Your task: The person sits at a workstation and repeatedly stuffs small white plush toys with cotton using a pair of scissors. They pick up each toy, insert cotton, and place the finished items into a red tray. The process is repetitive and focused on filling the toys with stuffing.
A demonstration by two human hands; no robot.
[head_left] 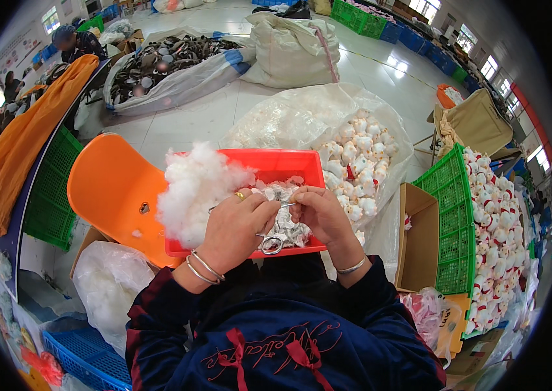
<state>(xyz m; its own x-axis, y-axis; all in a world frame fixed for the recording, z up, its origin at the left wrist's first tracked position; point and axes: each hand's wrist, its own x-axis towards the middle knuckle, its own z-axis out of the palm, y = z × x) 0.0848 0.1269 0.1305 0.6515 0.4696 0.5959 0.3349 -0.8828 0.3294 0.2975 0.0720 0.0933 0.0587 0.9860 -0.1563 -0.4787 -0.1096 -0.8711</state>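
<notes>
My left hand [240, 225] is closed round a metal tool with finger rings [271, 245], like scissors or forceps; most of it is hidden by the fingers. A thin metal piece [286, 205] runs from this hand to my right hand [321, 212], whose thumb and fingers are pinched together at its end. What else they hold is too small to make out. Both hands are above a red plastic tray [282, 158] on my lap. Crumpled white and grey small pieces [285, 228] lie in it, and a heap of white fibre stuffing [197, 189] covers its left side.
An orange chair [116, 189] stands left of the tray. Ahead, a clear plastic sheet holds many small white stuffed figures [360, 156]. A cardboard box [417, 241] and a green crate [448, 228] with more figures are at right. A bag of stuffing [109, 280] lies near left.
</notes>
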